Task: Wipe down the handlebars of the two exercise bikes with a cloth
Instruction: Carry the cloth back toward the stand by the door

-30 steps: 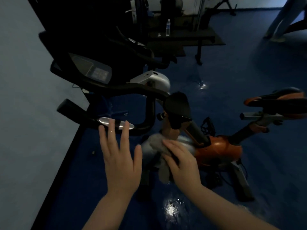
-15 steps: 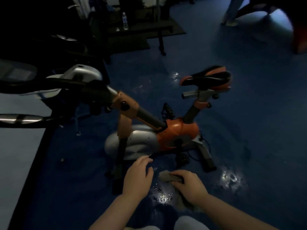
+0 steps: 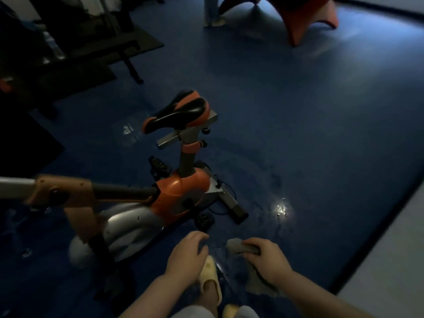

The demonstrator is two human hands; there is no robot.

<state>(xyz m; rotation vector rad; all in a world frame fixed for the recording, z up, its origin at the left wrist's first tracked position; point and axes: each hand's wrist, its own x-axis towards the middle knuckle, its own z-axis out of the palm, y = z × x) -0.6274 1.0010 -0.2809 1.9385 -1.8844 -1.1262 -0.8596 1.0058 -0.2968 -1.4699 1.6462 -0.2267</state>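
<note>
Cloth (image 3: 243,246) sat bunched in the right hand (image 3: 269,260), whose grip was closed around it, low and near, well apart from any handlebar. The left hand (image 3: 187,258) hung beside it, fingers loosely curled, holding nothing. The orange exercise bike (image 3: 179,191) stood to the left, its handlebars out of view. Glossy patches on the blue floor (image 3: 321,134) looked wet; the slippers (image 3: 210,283) could skid there, and the dim light might hide missed spots.

exercise bike (image 3: 146,203) on floor (image 3: 298,134), left of both hands | saddle (image 3: 179,111) at its far end | cloth (image 3: 243,246) in right hand (image 3: 268,260), right of left hand (image 3: 185,258)
</note>
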